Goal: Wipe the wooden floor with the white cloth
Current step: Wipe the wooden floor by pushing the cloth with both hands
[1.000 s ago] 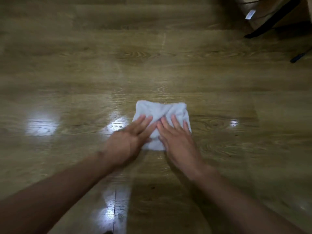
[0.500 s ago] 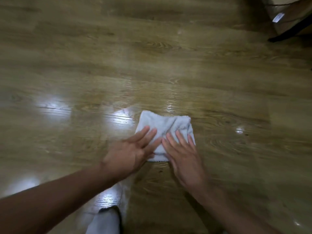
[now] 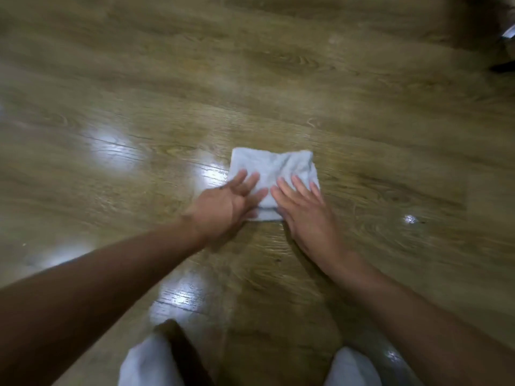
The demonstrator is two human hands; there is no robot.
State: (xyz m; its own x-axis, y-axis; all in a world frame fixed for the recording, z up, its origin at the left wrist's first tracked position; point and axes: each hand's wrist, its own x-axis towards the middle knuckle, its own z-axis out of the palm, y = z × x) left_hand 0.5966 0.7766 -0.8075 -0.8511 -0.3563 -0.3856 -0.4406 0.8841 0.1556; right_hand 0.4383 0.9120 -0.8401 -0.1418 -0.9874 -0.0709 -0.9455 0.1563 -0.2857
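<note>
Glossy wooden floor (image 3: 362,121) fills nearly the whole view, its planks running at a slant and catching bright patches of reflected light, and the picture is smeared with motion blur. On it, a little above the middle, lies the white cloth (image 3: 271,169), folded into a rough square and flat against the boards. The left hand (image 3: 225,207) and the right hand (image 3: 303,210) press on its near half side by side, fingers spread and flat; neither has a closed grip on anything, both are open palms bearing down on the cloth, with the far half of the cloth showing beyond the fingertips. Compared with half a second ago and a second ago, the hands sit on the cloth in the same way, but the floor has slid under them: the bright reflection that lay just left of the cloth has shifted, the dark object at the top right has almost left the frame, and two white-clad knees or feet, too blurred to tell which (image 3: 150,363), now show at the bottom edge where only one was starting to appear. That suggests the person is drawing the cloth back toward the body in a wiping stroke, so the wipe seems well under way on this strip of floor, with the boards further out and to the sides probably left to cover.
</note>
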